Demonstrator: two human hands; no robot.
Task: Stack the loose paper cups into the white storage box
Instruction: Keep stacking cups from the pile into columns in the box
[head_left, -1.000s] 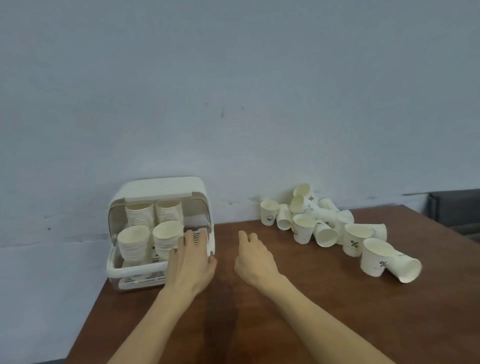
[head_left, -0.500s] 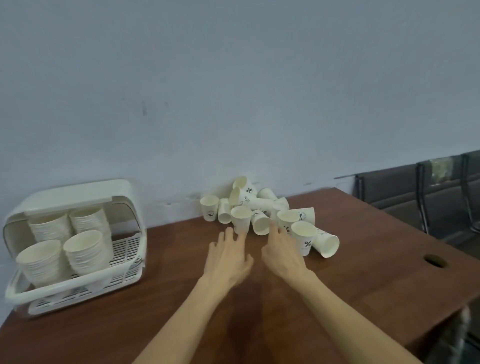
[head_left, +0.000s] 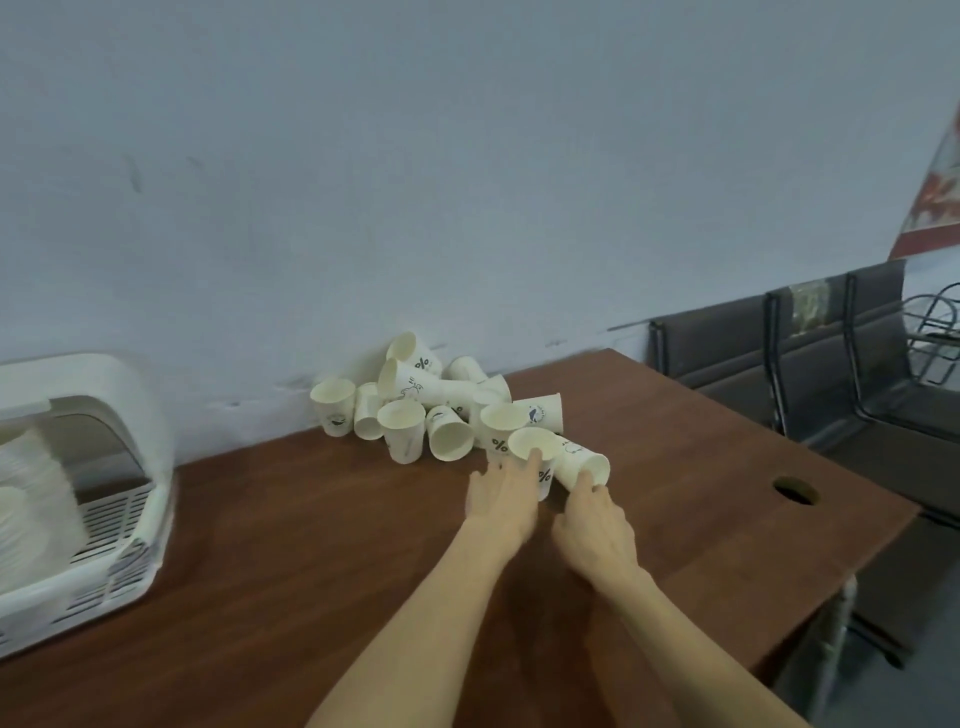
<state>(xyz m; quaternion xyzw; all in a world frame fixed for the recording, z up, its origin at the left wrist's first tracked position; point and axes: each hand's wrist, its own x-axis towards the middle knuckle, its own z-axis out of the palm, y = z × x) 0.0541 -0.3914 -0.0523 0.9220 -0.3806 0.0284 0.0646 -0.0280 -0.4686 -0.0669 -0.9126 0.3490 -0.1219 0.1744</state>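
Observation:
Several loose white paper cups (head_left: 415, 410) lie in a heap on the brown table (head_left: 311, 519) against the wall. At the pile's near right end, the straight fingers of my left hand (head_left: 501, 499) touch the rim of an upright cup (head_left: 530, 446). My right hand (head_left: 595, 519) reaches the open end of a cup lying on its side (head_left: 579, 460), fingertips against it. Neither hand holds anything. The white storage box (head_left: 130, 426) sits at the far left, lid up and blurred. Stacks of cups (head_left: 31, 499) stand inside it.
A round cable hole (head_left: 795, 491) sits near the table's right edge. Dark chairs (head_left: 831, 364) and a wire rack (head_left: 935, 332) stand beyond that edge. A blue-grey wall runs along the table's back. A red and white poster (head_left: 935, 197) hangs at the upper right.
My view swung right, away from the box. Both hands left the box front, crossed the table and reached the nearest cups of the pile.

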